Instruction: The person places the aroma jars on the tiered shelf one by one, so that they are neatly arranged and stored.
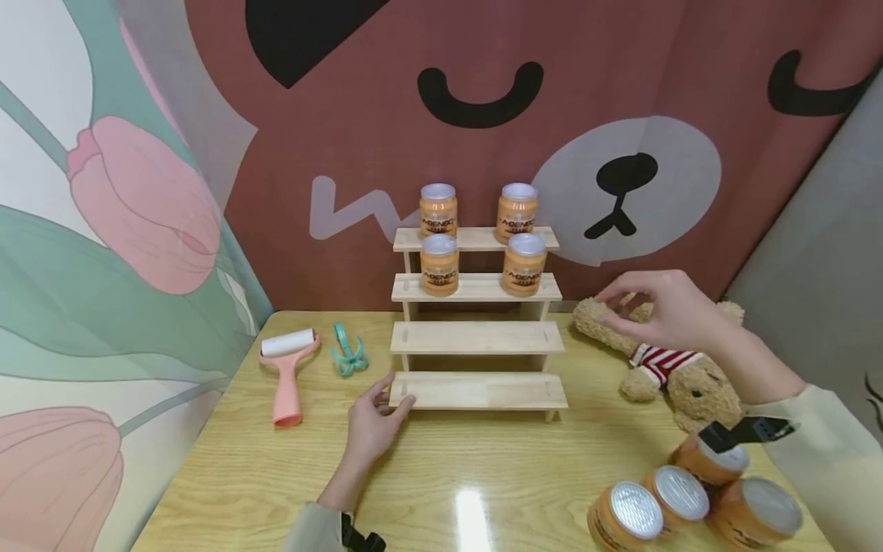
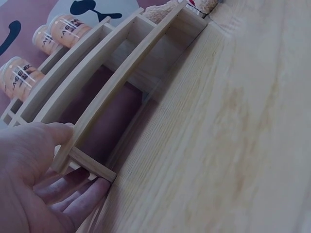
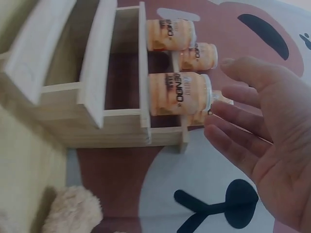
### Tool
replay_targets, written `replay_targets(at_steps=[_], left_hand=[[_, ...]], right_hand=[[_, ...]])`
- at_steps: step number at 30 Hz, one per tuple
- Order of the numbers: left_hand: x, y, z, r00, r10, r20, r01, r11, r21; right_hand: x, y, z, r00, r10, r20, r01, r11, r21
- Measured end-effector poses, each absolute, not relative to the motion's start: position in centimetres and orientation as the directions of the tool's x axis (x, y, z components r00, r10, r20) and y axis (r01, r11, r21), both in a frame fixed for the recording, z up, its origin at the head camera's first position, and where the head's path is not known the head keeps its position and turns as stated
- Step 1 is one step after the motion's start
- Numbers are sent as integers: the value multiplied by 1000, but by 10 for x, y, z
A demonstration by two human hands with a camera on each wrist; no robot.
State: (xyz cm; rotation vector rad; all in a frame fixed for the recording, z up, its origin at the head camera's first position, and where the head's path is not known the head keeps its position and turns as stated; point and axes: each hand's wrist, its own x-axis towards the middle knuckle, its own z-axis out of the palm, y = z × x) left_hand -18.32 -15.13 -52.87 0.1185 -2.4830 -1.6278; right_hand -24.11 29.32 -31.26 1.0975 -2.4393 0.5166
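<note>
Right, from the head view: my left hand (image 1: 371, 422) is on the left end of the lowest step of the wooden shelf (image 1: 477, 337), gripping it. Four orange jars (image 1: 440, 268) stand upright on the shelf, two on the top step and two on the second, each pair set apart. The two lower steps carry no jars. Over to the right, my right hand (image 1: 662, 307) hangs above the plush bear (image 1: 704, 391), fingers curved, a gap between them and the thumb, nothing held. Four more jars (image 1: 624, 514) sit close together on the bench (image 1: 414, 475), at the near right. And on the left side, a pink lint roller (image 1: 287, 376) lies beside a teal claw-shaped piece (image 1: 350, 356). Behind it all, a curtain (image 1: 345, 138) with a big brown bear face.

Now the left wrist view: there's my thumb (image 2: 60, 131) at the upper edge of that lowest step, with my fingers (image 2: 90, 199) curled underneath beside its support. Jars show up at the top left.

Over to the right wrist view: loosely bent fingers, spread a little, empty, with the shelf's jars beyond them. Some plush fur peeks in at the bottom left.
</note>
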Motion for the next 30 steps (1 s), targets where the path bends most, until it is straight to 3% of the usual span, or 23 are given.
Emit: replay_targets(at_steps=[6,14,24,30], left_hand=[[-183,-152,-530,-982,-156,107,34,415,909],[-184,-153,-531,-980,-164,112,36,406,913],[-184,-154,-531,-981,-150,121,51,405,913],[-185,-154,-531,-981,-142,133,65,404,913]], right_hand=[[-210,303,-335,-587,-696,414,-806,552,-215],[-169,297,-361,-587,-798,137,-785,519,-338],[-152,302,-385,-572,-809,-136,-598,524,-606],[-146,303,-392,-570,-787,-235,-494,557,-668]])
